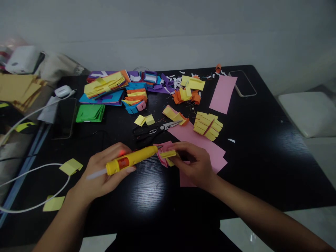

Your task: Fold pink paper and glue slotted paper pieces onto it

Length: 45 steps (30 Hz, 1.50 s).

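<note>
My left hand (102,173) is closed around a yellow glue gun (141,156); a pale glue stick (96,174) juts from its back end. The gun's nozzle meets a folded pink and yellow paper piece (166,154), which my right hand (196,162) pinches between thumb and fingers. Whether the tip touches the paper, I cannot tell. Under and behind my right hand lie pink paper sheets (202,141). Just beyond the gun rest black-handled scissors (157,130), their blades pointing right. A yellow piece of folded paper strips (208,126) sits past my right hand.
Stacked coloured paper (105,85), green folded paper (90,113) and paper scraps (173,82) line the back of the black table (275,168). One phone (64,119) lies at left, another (242,84) at back right. A white cable (34,166) loops along the left side near yellow paper pieces (70,167).
</note>
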Tool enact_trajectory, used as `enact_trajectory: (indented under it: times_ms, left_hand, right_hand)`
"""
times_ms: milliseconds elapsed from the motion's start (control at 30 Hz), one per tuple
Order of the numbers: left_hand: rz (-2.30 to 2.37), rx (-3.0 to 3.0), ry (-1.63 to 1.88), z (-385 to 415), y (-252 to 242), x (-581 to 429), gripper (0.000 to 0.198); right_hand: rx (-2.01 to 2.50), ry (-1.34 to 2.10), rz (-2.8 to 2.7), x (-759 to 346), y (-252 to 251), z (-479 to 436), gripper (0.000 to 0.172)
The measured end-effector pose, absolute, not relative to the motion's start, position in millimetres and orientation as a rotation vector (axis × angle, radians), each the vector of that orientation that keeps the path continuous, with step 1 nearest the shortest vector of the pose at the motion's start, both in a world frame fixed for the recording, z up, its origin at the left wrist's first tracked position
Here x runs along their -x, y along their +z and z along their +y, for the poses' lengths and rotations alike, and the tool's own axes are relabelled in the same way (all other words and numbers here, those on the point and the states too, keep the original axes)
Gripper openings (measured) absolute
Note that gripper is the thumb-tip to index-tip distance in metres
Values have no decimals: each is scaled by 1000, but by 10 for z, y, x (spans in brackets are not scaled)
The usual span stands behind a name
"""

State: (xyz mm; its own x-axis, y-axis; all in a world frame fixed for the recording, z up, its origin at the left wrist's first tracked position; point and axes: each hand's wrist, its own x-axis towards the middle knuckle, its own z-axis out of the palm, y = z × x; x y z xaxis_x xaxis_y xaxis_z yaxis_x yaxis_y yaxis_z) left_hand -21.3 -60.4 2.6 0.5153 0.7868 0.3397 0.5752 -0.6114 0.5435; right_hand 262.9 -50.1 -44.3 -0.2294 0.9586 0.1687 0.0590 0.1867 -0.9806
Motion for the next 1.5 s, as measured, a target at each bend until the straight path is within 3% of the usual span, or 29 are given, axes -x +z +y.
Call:
enact_trajectory:
  times_ms: [333, 533, 833, 967, 1167, 1300, 1333, 1433, 1500]
  left_hand:
    - [1186, -2361, 817, -621, 34, 219, 10]
    - [1416, -2295, 913, -595, 39, 351, 14]
    - [1892, -2301, 435, -400, -327, 727, 38]
    - [1890, -2296, 399, -391, -313, 705, 41]
    - [1710, -2331, 903, -601, 84, 205, 23]
    - [1351, -2294, 760, -694, 213, -239, 34]
    - [1295, -2271, 754, -691, 198, -301, 29]
    - [1216, -2146, 799, -657, 89, -351, 4]
    - [1279, -2006, 859, -642, 9, -323, 7]
  right_hand:
    - [1024, 1116, -1523, -2643, -475, -498, 14]
    - [1055, 1263, -1424, -2622, -451, -481, 13]
    - [1014, 1459, -1308, -2627, -442, -525, 19]
    - [1026, 1462, -1265, -2617, -435, -523, 32]
    - [1002, 1422, -1397, -2626, -434, -524, 24]
    - [961, 1300, -1548, -2627, -437, -564, 15]
    - [952, 1284, -1579, -2626, -435, -572, 14]
    - [946, 1333, -1560, -2625, -428, -574, 19]
    - [961, 1409, -1479, -2627, -429, -553, 31]
